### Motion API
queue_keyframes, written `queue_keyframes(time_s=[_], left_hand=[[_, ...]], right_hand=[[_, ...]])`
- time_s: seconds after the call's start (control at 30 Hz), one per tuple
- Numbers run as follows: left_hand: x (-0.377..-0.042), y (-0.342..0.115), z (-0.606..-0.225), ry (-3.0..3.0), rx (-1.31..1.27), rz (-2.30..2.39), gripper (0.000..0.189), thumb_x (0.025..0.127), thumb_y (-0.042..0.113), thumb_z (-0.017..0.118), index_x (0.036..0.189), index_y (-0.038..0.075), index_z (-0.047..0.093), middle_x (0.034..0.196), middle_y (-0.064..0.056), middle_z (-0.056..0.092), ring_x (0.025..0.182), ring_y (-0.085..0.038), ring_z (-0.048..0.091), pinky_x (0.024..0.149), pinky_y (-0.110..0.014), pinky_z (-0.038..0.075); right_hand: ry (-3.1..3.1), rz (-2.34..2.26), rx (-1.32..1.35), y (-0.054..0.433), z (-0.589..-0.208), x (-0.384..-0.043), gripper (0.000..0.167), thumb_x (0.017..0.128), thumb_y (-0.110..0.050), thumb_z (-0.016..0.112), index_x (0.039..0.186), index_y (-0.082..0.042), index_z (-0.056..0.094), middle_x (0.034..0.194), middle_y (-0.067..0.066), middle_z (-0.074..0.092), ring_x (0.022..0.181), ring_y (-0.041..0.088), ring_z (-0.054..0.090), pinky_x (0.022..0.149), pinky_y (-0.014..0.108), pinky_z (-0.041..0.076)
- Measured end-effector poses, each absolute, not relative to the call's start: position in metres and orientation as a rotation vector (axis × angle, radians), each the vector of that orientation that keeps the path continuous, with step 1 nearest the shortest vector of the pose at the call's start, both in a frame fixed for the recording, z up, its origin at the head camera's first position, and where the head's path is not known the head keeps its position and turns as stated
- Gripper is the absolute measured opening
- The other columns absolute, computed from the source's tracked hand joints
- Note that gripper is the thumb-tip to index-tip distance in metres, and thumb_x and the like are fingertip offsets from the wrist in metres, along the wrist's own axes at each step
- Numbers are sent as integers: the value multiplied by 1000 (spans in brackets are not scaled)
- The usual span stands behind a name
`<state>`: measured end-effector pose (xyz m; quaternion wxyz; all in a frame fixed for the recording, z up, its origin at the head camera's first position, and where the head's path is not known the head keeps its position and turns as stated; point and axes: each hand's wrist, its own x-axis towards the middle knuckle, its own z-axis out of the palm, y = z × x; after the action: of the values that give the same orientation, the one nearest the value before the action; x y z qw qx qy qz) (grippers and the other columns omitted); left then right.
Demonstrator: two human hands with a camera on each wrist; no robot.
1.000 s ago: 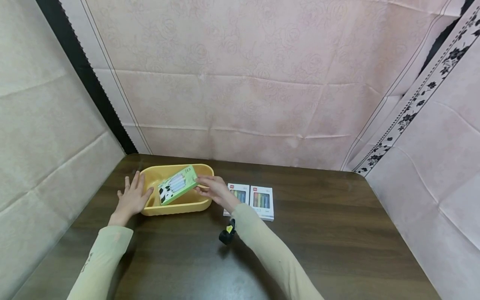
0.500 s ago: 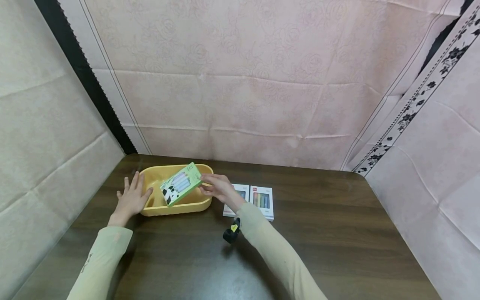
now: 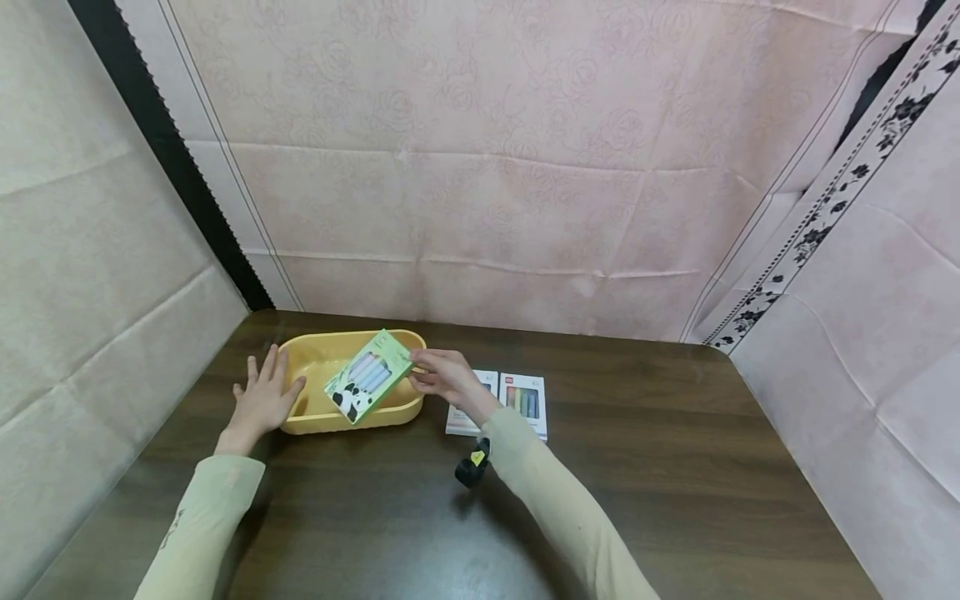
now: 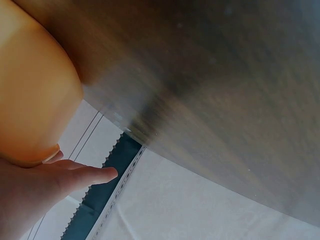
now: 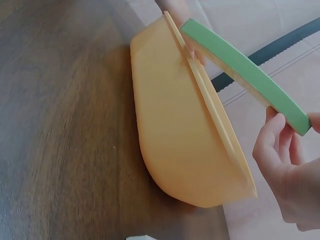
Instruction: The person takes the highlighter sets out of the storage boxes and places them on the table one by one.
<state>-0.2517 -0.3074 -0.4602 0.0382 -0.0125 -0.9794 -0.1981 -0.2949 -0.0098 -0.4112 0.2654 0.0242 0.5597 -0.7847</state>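
Observation:
A green box [image 3: 369, 377] with a cow print and a row of pale sticks on its face is held tilted over the yellow plastic basket [image 3: 337, 422]. My right hand [image 3: 450, 382] pinches it at its right end, and the right wrist view shows fingers and thumb on either side of the green box [image 5: 245, 70], above the basket rim [image 5: 212, 107]. With fingers spread straight, my left hand [image 3: 262, 400] rests against the basket's left end. The left wrist view has that hand [image 4: 55, 185] by the basket wall [image 4: 40, 85].
Two white boxes [image 3: 523, 400] with coloured sticks shown on them lie side by side right of the basket, one partly behind my right hand. Cloth hangings [image 3: 480, 208] close in the dark wooden table [image 3: 675, 467] at the back and sides.
My right hand has drawn the green box a little to the right and turned its printed face more toward the head camera. The left hand and the basket have stayed put.

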Motion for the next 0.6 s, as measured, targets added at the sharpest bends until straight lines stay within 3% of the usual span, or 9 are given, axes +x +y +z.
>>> queue_keyframes(time_s=[0.6], left_hand=[[-251,-308,-460,-3004,-45,-610,69,95,44,24,142,-1,0,148,-21,-9,127,-55,-12,87,-78,4]], right_hand=[[1600,-2091,80,9,-406,-298,30,82,-14,62,110,-1,59,87,6,65,72,14,64,67,23,52]])
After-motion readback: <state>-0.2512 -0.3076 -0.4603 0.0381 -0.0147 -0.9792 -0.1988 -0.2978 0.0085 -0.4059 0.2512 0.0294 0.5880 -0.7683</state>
